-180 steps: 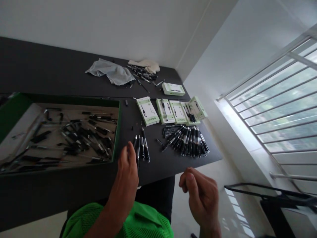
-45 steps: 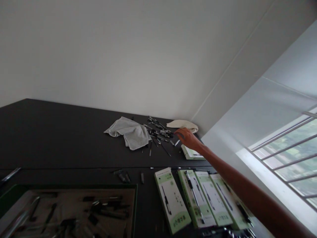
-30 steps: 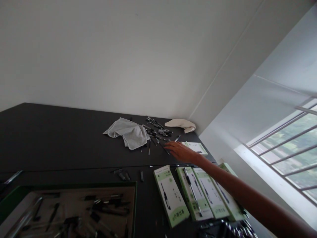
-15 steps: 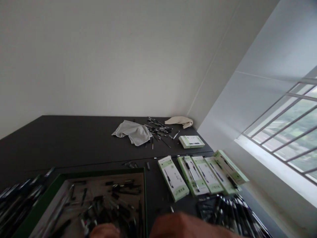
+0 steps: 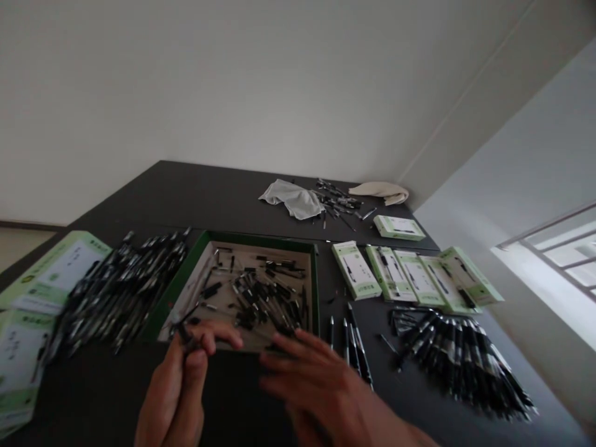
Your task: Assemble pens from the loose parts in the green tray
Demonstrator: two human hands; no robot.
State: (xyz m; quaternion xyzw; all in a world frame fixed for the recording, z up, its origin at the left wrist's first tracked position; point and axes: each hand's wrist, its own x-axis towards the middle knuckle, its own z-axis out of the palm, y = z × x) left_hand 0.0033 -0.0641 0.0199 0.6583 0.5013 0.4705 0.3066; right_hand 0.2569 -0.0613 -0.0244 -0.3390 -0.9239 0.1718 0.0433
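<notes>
- L hand [image 5: 174, 388] was low in view, just in front of the near rim of the green tray [image 5: 317, 292]; thumb + fingers pinched around a small dark pen part [image 5: 185, 335], its tip sticking up above the fingertips.
- R hand [image 5: 321, 388] was loose, fingers spread and blurred, grasping nothing; fingertips pointed twd the near right corner of the tray, just short of it.
- Tray sat on the black table [image 5: 209, 198], cardboard-coloured floor, strewn w/ loose black pen parts [image 5: 265, 295]; can't tell individual pieces apart.
- Just R of the R hand's fingers: three assembled pens [image 5: 351, 338] lying side by side, roughly parallel, tips away from the person.
- Further R: big fan of black pens [image 5: 459, 360] in a row, near the table edge.
- Behind those: row of four light-green pen boxes [image 5: 410, 276], flat, touching or nearly so; a fifth green box [image 5: 399, 227] apart, further back.
- Far end of table: grey cloth [image 5: 292, 197], scatter of small pen pieces [image 5: 338, 205] beside it, beige cloth [image 5: 379, 190] in the corner.
- L of tray: a heap of black pens [image 5: 116, 288], touching the tray's L wall; more green boxes [image 5: 41, 279] at the L table edge.
</notes>
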